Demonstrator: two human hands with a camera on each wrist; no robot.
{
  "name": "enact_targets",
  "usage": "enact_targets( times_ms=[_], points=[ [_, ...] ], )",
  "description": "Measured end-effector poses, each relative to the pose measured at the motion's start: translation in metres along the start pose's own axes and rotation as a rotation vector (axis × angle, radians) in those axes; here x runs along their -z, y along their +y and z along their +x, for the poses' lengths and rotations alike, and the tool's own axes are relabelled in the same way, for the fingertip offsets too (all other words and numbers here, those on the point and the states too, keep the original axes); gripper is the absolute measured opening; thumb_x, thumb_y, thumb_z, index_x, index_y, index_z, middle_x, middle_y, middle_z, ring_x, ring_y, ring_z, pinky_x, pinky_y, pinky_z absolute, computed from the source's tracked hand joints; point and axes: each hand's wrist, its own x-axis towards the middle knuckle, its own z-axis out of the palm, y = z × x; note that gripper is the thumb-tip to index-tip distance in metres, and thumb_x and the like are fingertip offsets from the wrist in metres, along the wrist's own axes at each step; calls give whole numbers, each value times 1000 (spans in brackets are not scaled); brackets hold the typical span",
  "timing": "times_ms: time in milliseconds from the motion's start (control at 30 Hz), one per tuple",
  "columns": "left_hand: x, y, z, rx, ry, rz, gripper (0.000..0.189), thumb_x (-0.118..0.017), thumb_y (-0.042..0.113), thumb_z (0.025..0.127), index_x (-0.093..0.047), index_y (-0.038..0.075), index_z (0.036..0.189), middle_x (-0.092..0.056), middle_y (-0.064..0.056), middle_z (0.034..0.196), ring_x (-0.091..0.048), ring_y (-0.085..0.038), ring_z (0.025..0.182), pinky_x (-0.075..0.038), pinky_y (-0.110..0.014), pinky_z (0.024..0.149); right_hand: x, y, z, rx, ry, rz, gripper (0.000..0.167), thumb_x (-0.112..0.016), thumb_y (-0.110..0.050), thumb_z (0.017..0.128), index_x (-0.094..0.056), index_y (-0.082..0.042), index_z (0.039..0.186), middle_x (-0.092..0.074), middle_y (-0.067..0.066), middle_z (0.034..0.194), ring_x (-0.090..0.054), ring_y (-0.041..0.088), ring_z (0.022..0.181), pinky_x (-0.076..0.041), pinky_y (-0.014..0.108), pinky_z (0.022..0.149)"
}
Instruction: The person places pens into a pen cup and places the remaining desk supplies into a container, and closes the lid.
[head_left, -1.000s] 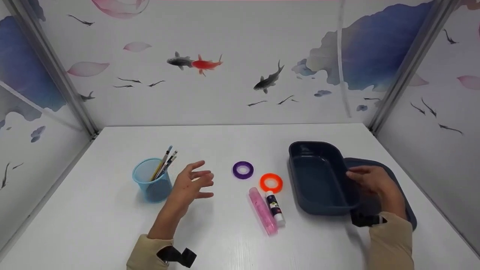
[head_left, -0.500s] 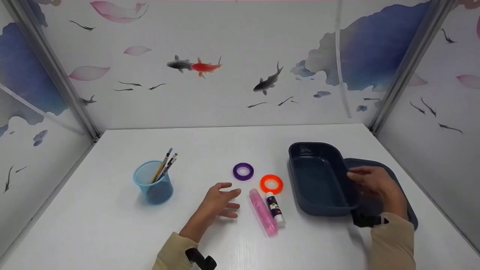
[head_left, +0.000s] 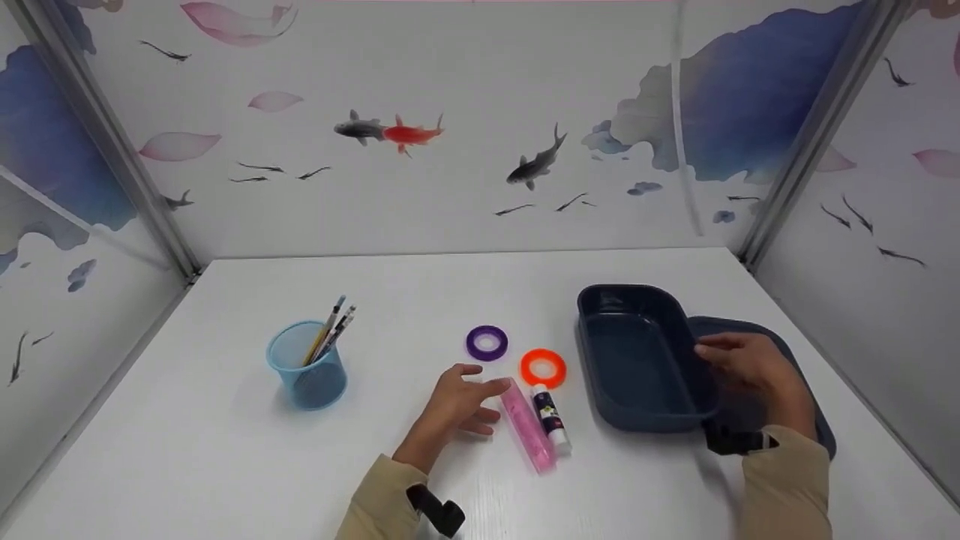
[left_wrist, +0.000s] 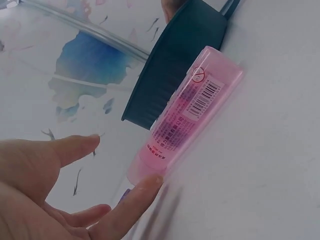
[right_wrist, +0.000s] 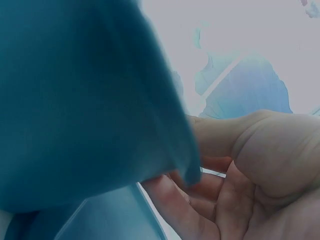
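My left hand [head_left: 457,405], fingers spread, is right beside a translucent pink tube [head_left: 526,427] with a printed barcode label [left_wrist: 205,100]. A fingertip overlaps the tube's end in the left wrist view. Against the tube's right side lies a glue stick [head_left: 551,420] with a dark label and white ends. My right hand [head_left: 754,371] grips the right rim of a dark blue rectangular box [head_left: 637,360], thumb on top and fingers below in the right wrist view [right_wrist: 200,165]. Nothing lies inside the box.
Behind the tube are an orange ring of tape [head_left: 543,368] and a purple one [head_left: 487,343]. A light blue cup [head_left: 315,382] holding several pencils stands at left. A dark lid [head_left: 757,330] lies under my right hand. Printed panels enclose the white table [head_left: 225,472].
My left hand has moved right and toward me, from beside the pencil cup to the pink tube. The right hand keeps its grip on the box, which has stayed in place.
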Motion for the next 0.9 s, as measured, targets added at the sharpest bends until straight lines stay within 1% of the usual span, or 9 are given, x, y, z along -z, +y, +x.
enact_targets(
  times_ms=[67,133,267,433,567,700,767,900],
  points=[
    [-2,-1,2,-6,-10,10,78,-80,34,85,-41,7,147,-63,-19,130,-76,-24,82,-63,-33,64,0,0,0,1,3,-2,67,-57,-41,101,-41,2,150,-45,31,148,-55,39,127,-59,35,87],
    [-5,-2,3,-17,-19,16,79,-82,31,83,-42,9,147,-62,-18,131,-76,-21,78,-62,-32,63,0,0,0,-4,5,-6,68,-58,-42,100,-41,1,150,-45,30,148,-56,37,125,-58,33,85],
    [-11,-5,5,-32,-17,43,80,-84,29,80,-43,10,146,-62,-16,128,-74,-18,70,-62,-30,62,1,-1,0,-16,1,-9,69,-59,-44,99,-41,-1,150,-46,29,148,-58,32,123,-57,32,85],
    [-16,-6,6,-65,-24,75,79,-85,26,79,-45,10,145,-64,-15,122,-73,-17,68,-61,-28,60,2,-3,-1,-20,-3,-2,68,-58,-42,100,-40,0,151,-44,30,149,-55,36,124,-57,36,87],
    [-19,-7,6,-91,-9,113,78,-86,26,79,-46,11,144,-63,-15,121,-71,-17,65,-59,-26,57,3,-3,-1,-17,-9,-4,68,-58,-42,100,-40,0,151,-42,31,150,-52,42,129,-57,38,89],
    [-23,-7,6,-124,17,179,80,-88,29,76,-48,10,143,-63,-14,117,-66,-16,61,-57,-24,55,2,-2,1,-14,-7,-14,67,-58,-42,100,-41,0,150,-43,31,149,-54,41,127,-58,37,88],
    [-25,-7,5,-143,26,210,79,-89,29,74,-50,9,141,-63,-14,115,-64,-15,60,-56,-24,54,1,-1,1,-14,-5,-17,67,-57,-42,101,-42,1,150,-43,31,149,-55,40,127,-58,37,88],
    [-25,-7,4,-165,24,246,69,-89,27,75,-56,6,131,-63,-13,112,-63,-15,60,-56,-24,54,0,-1,1,-7,1,-27,67,-57,-42,101,-41,1,150,-43,32,149,-55,41,127,-58,38,89]
  ],
)
